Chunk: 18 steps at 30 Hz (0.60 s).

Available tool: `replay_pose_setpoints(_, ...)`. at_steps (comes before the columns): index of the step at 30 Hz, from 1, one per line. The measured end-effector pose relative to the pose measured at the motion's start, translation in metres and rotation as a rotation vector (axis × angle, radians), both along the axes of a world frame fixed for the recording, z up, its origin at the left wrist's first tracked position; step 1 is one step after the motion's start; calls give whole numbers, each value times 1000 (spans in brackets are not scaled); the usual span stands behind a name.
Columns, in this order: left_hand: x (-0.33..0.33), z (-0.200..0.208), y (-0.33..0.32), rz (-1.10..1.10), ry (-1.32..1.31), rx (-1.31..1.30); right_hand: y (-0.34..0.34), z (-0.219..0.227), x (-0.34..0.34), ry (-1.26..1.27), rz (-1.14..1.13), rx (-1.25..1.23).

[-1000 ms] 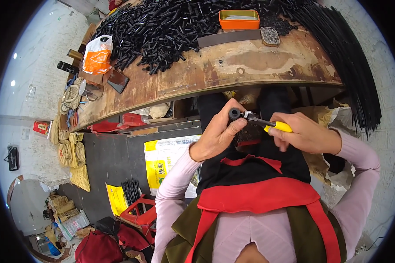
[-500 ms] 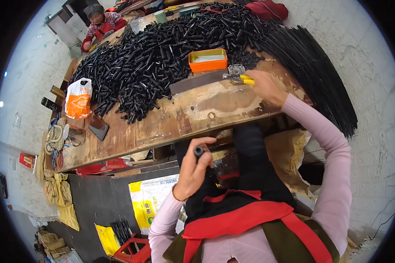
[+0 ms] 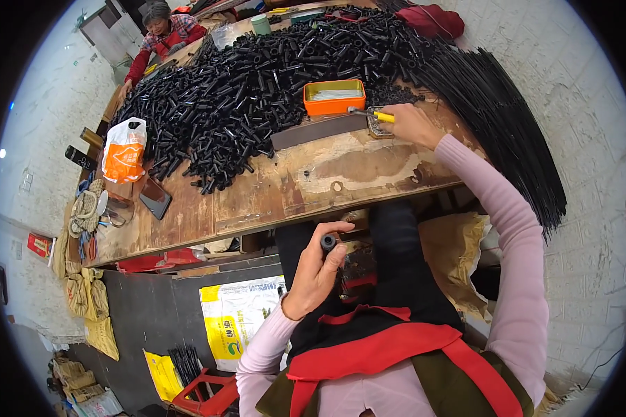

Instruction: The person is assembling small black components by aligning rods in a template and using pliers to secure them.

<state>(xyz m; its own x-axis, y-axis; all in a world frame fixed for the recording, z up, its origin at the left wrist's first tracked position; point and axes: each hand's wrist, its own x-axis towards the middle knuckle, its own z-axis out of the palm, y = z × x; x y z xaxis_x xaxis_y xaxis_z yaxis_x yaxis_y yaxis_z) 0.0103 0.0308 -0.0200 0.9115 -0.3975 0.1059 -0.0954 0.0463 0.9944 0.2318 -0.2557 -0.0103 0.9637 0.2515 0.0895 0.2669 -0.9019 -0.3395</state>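
My left hand (image 3: 309,279) is closed around a short black plastic tube (image 3: 328,241), held upright over my lap just off the table's front edge. The round hollow end of the tube faces up, and my index finger stretches past it. Over the table, my right hand (image 3: 412,125) grips yellow-handled pliers (image 3: 384,117). Their metal head points left, close to the lower right corner of an orange tin (image 3: 327,106) holding pale thin pieces. Right beneath the pliers sits a small clear tray (image 3: 381,134), partly hidden by my hand.
A large heap of black tubes (image 3: 236,104) covers the table (image 3: 257,208). A dark flat bar (image 3: 320,132) lies before the tin. Long black rods (image 3: 501,118) are at right; a bag (image 3: 125,153) and phone (image 3: 155,198) at left. A co-worker (image 3: 163,38) sits far left.
The pliers have lifted and swung off the small tray, their head now by the orange tin. My left hand has shifted slightly right with the tube. The co-worker's hand has reached to the heap's edge.
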Motion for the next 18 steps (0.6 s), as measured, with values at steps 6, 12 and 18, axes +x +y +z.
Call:
replay_pose_setpoints(6, -12, 7, -1, 17, -31, 9, 0, -9, 4, -93, 4, -34)
replay_pose_setpoints(12, -24, 11, -3, 32, -52, 21, -16, -10, 31, 228, -79, 393)
replay_pose_setpoints(18, -33, 23, -3, 61, -128, -61, -32, -15, 48, 547, -164, 978)
